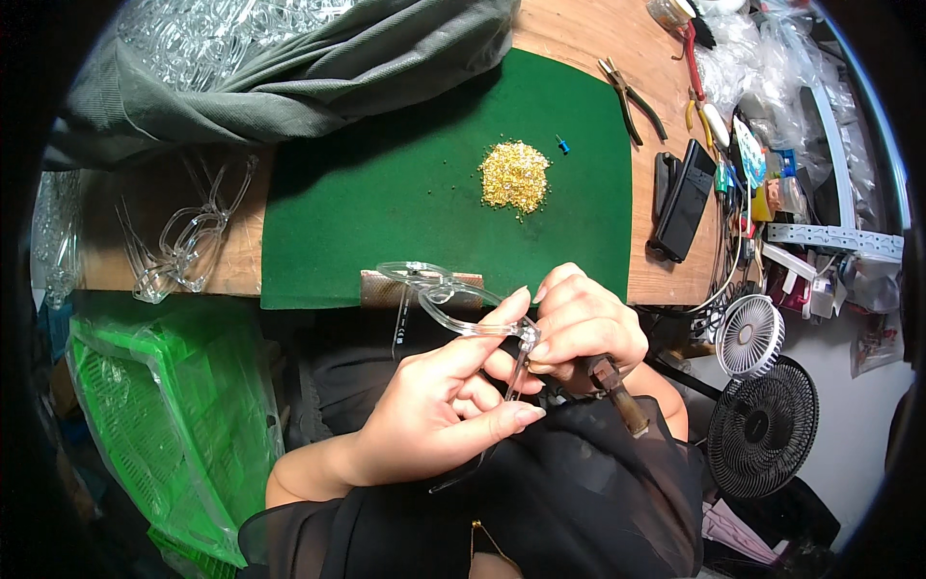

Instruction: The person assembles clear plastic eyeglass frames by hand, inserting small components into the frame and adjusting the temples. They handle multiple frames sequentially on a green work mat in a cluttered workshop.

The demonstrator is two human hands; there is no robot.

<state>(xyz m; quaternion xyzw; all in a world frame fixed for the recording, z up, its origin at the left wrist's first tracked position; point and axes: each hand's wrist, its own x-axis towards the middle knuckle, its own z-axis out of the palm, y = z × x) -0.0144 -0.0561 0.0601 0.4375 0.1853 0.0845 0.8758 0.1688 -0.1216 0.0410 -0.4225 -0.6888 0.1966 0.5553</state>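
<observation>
In front of my body, my left hand point(424, 410) holds a clear plastic eyeglass frame point(480, 329), its thumb and fingers around one temple near the hinge. The frame's front extends up and left, over a brown textured block point(381, 289) at the table edge. My right hand point(590, 323) is closed, its fingertips touching the hinge corner. From under its palm sticks a tool with a dark head and a brown end point(629, 410); its other end is hidden. Beyond the hands, a heap of tiny gold-coloured parts point(514, 179) lies on a green mat point(367, 212).
A blue pin point(563, 145) lies near the heap. Pliers point(632, 101) and a black phone-like device point(685, 198) lie right. Clear frames point(188, 236) lie left, grey cloth point(318, 87) behind. Green crates point(164, 425) stand lower left, fans point(762, 425) lower right.
</observation>
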